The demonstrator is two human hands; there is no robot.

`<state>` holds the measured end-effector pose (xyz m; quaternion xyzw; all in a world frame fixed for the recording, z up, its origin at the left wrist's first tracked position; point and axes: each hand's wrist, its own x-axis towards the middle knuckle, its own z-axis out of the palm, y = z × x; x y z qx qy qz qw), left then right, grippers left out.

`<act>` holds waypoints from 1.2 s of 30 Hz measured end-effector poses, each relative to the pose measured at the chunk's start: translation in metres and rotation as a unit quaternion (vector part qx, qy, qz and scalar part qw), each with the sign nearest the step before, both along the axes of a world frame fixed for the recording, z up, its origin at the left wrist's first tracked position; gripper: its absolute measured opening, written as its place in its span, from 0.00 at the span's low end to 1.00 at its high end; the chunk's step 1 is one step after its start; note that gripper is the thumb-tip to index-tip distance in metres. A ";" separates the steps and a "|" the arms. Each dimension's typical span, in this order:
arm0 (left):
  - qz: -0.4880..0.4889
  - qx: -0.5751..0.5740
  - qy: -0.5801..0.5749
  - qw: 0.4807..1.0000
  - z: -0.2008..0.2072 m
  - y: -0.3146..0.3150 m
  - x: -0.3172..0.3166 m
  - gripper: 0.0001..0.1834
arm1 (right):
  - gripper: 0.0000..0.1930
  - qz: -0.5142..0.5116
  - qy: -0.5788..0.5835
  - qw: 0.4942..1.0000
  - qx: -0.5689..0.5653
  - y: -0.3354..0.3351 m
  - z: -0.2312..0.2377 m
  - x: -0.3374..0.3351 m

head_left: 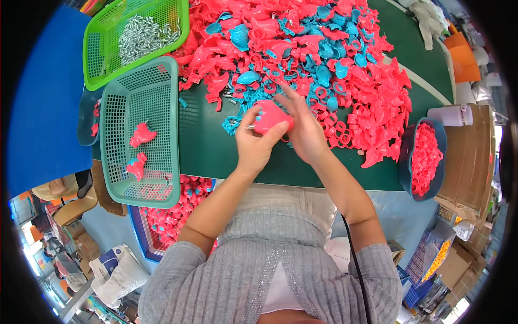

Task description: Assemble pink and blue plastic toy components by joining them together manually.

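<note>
A rounded pink plastic piece (271, 114) with a small blue bit on it is held over the front of the green table. My left hand (254, 141) is closed around it, thumb on the near side and fingers on the left. My right hand (306, 129) stands close against the piece's right side, its fingers stretched out; whether its palm touches the piece is hard to tell. Just beyond both hands spreads a big heap of pink plastic parts (372, 108), mixed with blue shell-shaped parts (324, 75) and small blue pieces.
At the left, a teal basket (174, 129) holds two pink assembled pieces (142, 135). Behind it, a bright green basket (86, 59) holds small metal parts (144, 39). Pink pieces fill a crate (139, 237) below. A dark bin (406, 156) of pink rings stands right.
</note>
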<state>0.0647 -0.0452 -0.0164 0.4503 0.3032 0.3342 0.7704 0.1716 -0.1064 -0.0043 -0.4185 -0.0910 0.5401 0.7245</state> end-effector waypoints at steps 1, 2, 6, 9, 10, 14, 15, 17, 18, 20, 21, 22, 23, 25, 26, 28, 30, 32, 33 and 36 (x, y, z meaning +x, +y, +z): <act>0.064 0.015 -0.037 0.997 0.003 0.007 -0.003 0.25 | 0.29 -0.012 -0.164 0.986 -0.019 0.003 0.005 0.006; 0.126 0.029 -0.073 0.989 0.006 0.013 -0.006 0.25 | 0.26 -0.026 -0.323 0.945 -0.038 0.006 0.008 0.012; 0.270 -0.188 -0.315 0.890 0.023 0.078 -0.039 0.43 | 0.14 -0.073 -0.542 0.818 -0.180 0.039 0.026 0.046; 0.188 -0.275 -0.338 0.880 0.031 0.070 -0.027 0.47 | 0.18 -0.056 -0.675 0.680 -0.281 0.072 0.017 0.064; 0.172 -0.282 -0.298 0.896 0.026 0.063 -0.022 0.46 | 0.21 -0.014 -0.727 0.592 -0.349 0.082 0.014 0.067; 0.119 -0.164 -0.170 0.964 -0.002 0.044 -0.017 0.32 | 0.18 -0.069 -0.739 0.595 -0.308 0.097 0.000 0.073; 0.103 -0.120 -0.096 0.983 -0.004 0.042 -0.017 0.26 | 0.18 -0.066 -0.739 0.595 -0.310 0.094 -0.004 0.077; 0.104 -0.076 -0.042 0.991 -0.008 0.041 -0.018 0.22 | 0.15 -0.159 -0.803 0.501 -0.282 0.088 0.003 0.081; 0.098 -0.031 0.010 0.995 -0.009 0.042 -0.019 0.19 | 0.15 -0.155 -0.804 0.502 -0.280 0.082 0.005 0.085; 0.098 -0.003 0.016 0.995 -0.019 0.048 -0.023 0.19 | 0.12 -0.197 -0.816 0.489 -0.236 0.064 0.010 0.094; 0.142 0.152 0.068 0.976 -0.032 0.055 -0.025 0.19 | 0.12 -0.181 -0.777 0.546 -0.255 0.056 0.015 0.097; 0.178 0.301 0.118 0.929 -0.040 0.059 -0.026 0.19 | 0.11 -0.164 -0.735 0.596 -0.277 0.042 0.020 0.101; 0.182 0.371 0.195 0.889 -0.028 0.064 -0.026 0.22 | 0.12 -0.129 -0.717 0.624 -0.283 0.028 0.021 0.113; 0.212 0.445 0.235 0.838 -0.022 0.081 -0.017 0.23 | 0.12 -0.092 -0.700 0.650 -0.281 0.009 0.029 0.124; 0.234 0.513 0.276 0.778 -0.021 0.091 -0.011 0.25 | 0.13 -0.069 -0.680 0.649 -0.334 0.002 0.034 0.124; 0.241 0.539 0.309 0.746 -0.019 0.114 0.001 0.26 | 0.13 -0.042 -0.661 0.644 -0.382 -0.015 0.038 0.131; 0.230 0.562 0.356 0.710 -0.019 0.134 0.010 0.30 | 0.13 -0.008 -0.622 0.679 -0.389 -0.030 0.034 0.138; 0.188 0.544 0.436 0.692 -0.018 0.141 0.019 0.26 | 0.15 -0.022 -0.637 0.643 -0.425 -0.036 0.045 0.129; 0.192 0.544 0.439 0.689 -0.021 0.144 0.016 0.26 | 0.17 -0.038 -0.647 0.604 -0.464 -0.035 0.048 0.126; 0.192 0.547 0.382 0.720 -0.030 0.144 0.014 0.20 | 0.13 -0.172 -0.655 0.668 -0.308 -0.027 0.037 0.113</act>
